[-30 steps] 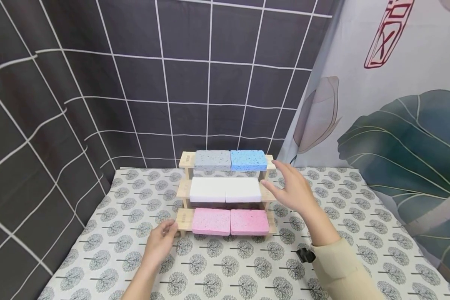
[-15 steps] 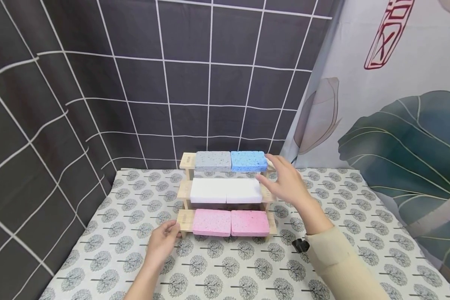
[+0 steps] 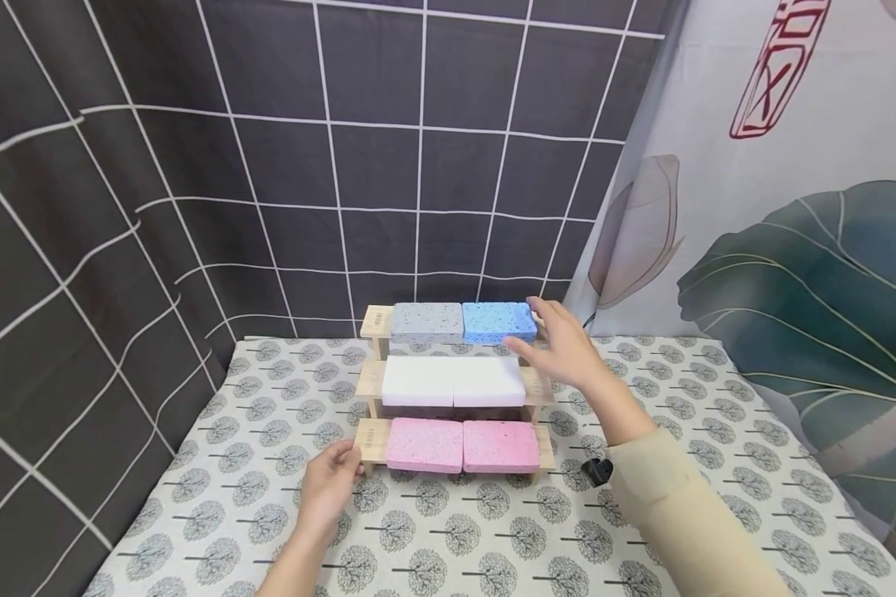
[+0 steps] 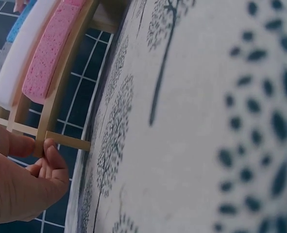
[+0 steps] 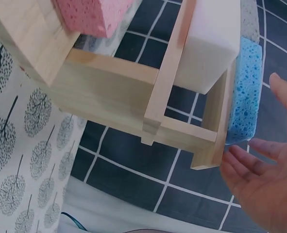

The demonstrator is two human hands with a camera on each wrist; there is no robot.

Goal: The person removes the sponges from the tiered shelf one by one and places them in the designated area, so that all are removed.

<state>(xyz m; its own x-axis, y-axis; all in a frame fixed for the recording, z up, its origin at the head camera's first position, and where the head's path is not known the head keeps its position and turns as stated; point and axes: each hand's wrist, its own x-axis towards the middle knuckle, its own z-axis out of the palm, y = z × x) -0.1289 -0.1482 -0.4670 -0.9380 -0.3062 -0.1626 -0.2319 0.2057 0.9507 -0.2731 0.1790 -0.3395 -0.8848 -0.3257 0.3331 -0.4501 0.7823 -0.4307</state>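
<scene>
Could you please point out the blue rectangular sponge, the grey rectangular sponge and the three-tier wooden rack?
Blue rectangular sponge [image 3: 495, 317]: head view, middle of its top face.
Grey rectangular sponge [image 3: 427, 318]: head view, middle of its top face.
Three-tier wooden rack [image 3: 372, 437]: head view, bare left end of its lowest shelf.

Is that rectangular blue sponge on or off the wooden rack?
On: the blue sponge lies flat atop the tiered wooden rack, beside the speckled grey sponge.

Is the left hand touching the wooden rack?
Touching. The left wrist view shows it: the left hand pinches the wooden rack at one end of its lowest shelf.
</scene>
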